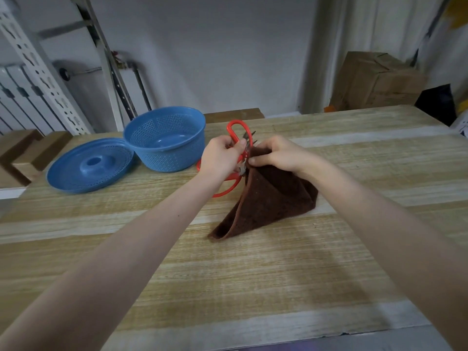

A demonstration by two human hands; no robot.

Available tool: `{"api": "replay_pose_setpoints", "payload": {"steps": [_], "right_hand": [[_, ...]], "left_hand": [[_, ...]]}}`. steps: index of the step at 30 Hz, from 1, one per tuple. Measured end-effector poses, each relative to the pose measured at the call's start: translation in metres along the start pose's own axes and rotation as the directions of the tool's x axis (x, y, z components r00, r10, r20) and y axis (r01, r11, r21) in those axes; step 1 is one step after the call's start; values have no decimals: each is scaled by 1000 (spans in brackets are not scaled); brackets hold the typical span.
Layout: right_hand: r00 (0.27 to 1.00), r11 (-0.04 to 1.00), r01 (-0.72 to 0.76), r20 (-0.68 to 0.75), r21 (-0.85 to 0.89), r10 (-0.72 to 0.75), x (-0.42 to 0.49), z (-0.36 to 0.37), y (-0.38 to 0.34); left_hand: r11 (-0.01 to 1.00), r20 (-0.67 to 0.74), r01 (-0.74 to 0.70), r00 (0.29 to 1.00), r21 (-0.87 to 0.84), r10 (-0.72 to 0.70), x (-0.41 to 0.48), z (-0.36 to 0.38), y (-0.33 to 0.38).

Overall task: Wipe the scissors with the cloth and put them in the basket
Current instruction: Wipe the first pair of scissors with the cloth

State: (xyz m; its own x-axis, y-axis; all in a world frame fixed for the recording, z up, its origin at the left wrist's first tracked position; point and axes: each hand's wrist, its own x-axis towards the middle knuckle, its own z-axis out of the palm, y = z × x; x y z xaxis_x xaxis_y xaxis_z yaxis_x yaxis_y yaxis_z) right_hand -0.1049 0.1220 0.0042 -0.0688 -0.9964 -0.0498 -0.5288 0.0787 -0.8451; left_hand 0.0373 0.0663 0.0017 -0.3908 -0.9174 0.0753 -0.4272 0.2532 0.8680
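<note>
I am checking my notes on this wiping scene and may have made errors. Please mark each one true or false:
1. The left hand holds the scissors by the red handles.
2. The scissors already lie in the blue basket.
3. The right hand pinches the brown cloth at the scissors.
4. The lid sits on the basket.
1. The left hand holds the scissors by the red handles. True.
2. The scissors already lie in the blue basket. False: both hands hold them above the table, to the right of the basket.
3. The right hand pinches the brown cloth at the scissors. True.
4. The lid sits on the basket. False: it lies on the table, left of the open basket.
</note>
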Motion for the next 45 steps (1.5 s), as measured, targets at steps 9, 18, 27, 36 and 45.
{"api": "replay_pose_setpoints", "payload": {"steps": [9,18,27,36,45], "right_hand": [[997,1000,5,-83,-12,-6,3,3,-5],[976,978,-69,-190,195,107,0,-14,10],[931,994,-38,-357,101,72,4,-9,15],[713,977,20,-682,-212,-162,6,-12,13],[848,987,105,-508,-125,-154,9,39,-5]], "left_hand": [[1000,-9,-26,1000,18,26,3,2,4],[991,-55,95,993,-96,-100,11,-13,-7],[983,-103,99,988,-157,-116,20,-20,-9],[846,-106,235,941,-478,-321,33,-16,-3],[848,-272,99,922,-520,-274,27,13,-4]]}}
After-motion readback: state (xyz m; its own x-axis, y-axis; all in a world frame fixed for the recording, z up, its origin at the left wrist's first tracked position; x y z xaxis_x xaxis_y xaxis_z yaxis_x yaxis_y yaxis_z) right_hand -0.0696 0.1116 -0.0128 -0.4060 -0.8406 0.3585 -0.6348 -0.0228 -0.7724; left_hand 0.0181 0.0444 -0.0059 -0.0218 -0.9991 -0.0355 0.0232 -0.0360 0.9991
